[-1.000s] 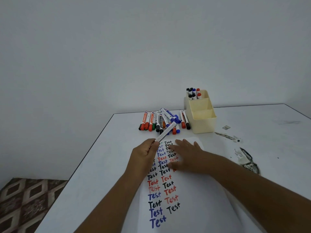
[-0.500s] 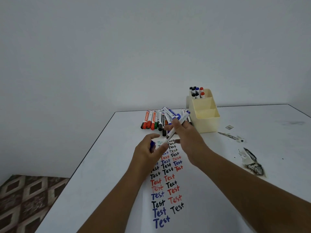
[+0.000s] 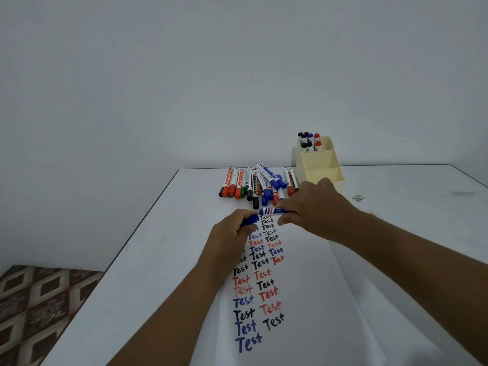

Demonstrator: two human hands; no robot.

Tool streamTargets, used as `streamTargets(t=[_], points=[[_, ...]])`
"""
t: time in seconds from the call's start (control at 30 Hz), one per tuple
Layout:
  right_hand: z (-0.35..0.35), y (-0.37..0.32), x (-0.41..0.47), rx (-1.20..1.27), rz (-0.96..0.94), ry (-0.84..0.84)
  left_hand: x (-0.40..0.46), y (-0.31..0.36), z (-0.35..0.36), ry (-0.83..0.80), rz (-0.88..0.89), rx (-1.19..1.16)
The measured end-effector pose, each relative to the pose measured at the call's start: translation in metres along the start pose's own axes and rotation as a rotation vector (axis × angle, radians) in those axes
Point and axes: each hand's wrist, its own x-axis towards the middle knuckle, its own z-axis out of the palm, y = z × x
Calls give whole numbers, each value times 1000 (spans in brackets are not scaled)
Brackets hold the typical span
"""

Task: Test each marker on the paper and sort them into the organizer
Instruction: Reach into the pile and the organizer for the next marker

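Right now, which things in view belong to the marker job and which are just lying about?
Job:
- blue marker, in right hand
- blue cap, in left hand
- marker pile
- paper
- organizer

Lying about:
- small tag on the table
- patterned floor

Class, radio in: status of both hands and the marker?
Left hand grips blue cap. Right hand holds blue marker over paper. Nothing in the way.

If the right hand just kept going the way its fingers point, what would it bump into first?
The right hand, gripping the blue marker, points left toward the left hand, which holds the blue cap. It would likely meet that cap and hand first, though depth is hard to judge.
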Motion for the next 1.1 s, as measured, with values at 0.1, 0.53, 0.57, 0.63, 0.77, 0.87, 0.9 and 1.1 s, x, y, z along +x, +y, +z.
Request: streamTargets(t=[0.1,0.53,0.57,0.63,0.77,0.87,0.9,1.1], points=[[0,-6,1,-43,-30,-23,0,2,0,-4,11,36],[-11,-15,5,-108,-89,-75,-1,2,2,-84,7,123],[-11,-17,6,-121,-89,-83,-2,2,3,-91,7,132],[-13,-19,6,-139,-94,-74,-2,1,3,-86,5,129],[-14,-20,7,-123,-97,-40,-5,1,3,-93,29,136],[-12,-20,8,-65,-82,-68,-7,1,1,-71,49,124],[-10,-19,9,-39,-71,-89,-7,0,1,-63,52,116],[-6,-20,7,29,-38,-132,-8,1,2,-76,35,92]])
